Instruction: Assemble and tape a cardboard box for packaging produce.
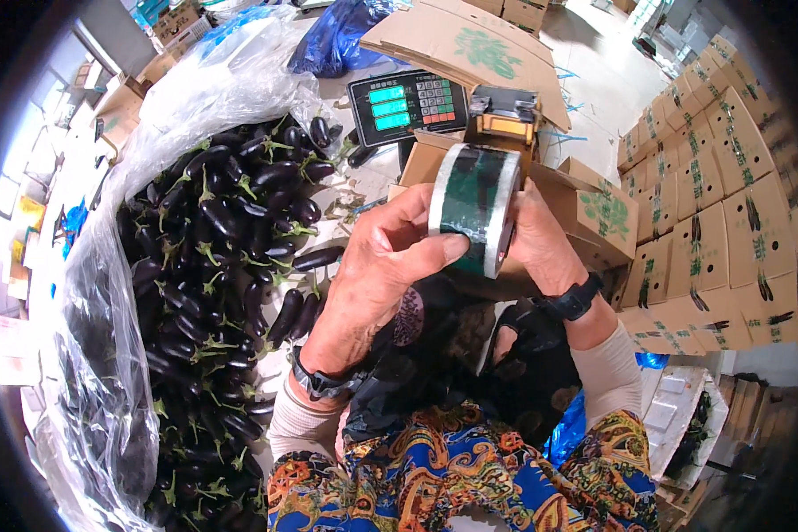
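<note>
Between my two hands is a wide roll of packing tape, dark green with white edges, held up in front of me. My left hand pinches its left side, the thumb pressed on the tape's face. On the roll's far right side, my right hand grips the edge, its fingers partly hidden behind the roll. Just beyond the roll stands a yellow and black tape dispenser, above an opened cardboard box. Whether a loose tape end is lifted cannot be made out.
A big heap of eggplants lies to the left, edged by clear plastic sheeting. A scale display stands ahead, near flattened cardboard. Stacked, taped cartons rise on the right. A white foam box sits at lower right.
</note>
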A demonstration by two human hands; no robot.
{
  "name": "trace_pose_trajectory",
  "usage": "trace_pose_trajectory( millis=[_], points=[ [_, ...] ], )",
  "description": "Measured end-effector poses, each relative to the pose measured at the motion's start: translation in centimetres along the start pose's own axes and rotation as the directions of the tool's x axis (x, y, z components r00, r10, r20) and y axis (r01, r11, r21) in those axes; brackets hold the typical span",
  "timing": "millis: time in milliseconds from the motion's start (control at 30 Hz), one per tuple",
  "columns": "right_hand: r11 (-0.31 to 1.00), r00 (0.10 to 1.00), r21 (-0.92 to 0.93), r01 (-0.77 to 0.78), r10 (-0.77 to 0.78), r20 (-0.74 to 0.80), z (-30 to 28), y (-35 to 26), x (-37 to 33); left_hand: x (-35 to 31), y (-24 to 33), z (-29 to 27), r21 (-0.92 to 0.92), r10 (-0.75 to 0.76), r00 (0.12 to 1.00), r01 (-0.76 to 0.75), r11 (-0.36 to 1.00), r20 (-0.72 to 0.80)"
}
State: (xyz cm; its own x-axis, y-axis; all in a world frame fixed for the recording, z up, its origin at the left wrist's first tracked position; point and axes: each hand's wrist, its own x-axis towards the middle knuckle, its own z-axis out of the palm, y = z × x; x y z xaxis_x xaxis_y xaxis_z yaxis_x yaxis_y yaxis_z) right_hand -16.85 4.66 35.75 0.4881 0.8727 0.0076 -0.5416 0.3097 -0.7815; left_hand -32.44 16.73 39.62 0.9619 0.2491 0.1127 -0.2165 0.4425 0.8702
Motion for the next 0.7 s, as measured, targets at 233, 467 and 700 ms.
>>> trace_pose_trajectory(
  millis=[233,467,700],
  points=[
    [0.995,0.995,0.07,-0.069,0.064,0.081,0.2,-0.5,-0.4,-0.3,-0.4,0.8,-0.002,-0.065,0.997,0.065,0.998,-0.034],
    [0.99,0.995,-0.128,-0.062,0.072,0.07,0.2,-0.7,-0.4,-0.7,-1.0,1.4,0.052,-0.046,0.996,0.05,0.997,-0.072],
    [0.998,0.999,-0.054,-0.041,0.04,-0.018,1.4,-0.6,-0.4,-0.1,-1.1,1.8,0.024,0.026,0.993,-0.023,0.999,-0.115]
  ],
)
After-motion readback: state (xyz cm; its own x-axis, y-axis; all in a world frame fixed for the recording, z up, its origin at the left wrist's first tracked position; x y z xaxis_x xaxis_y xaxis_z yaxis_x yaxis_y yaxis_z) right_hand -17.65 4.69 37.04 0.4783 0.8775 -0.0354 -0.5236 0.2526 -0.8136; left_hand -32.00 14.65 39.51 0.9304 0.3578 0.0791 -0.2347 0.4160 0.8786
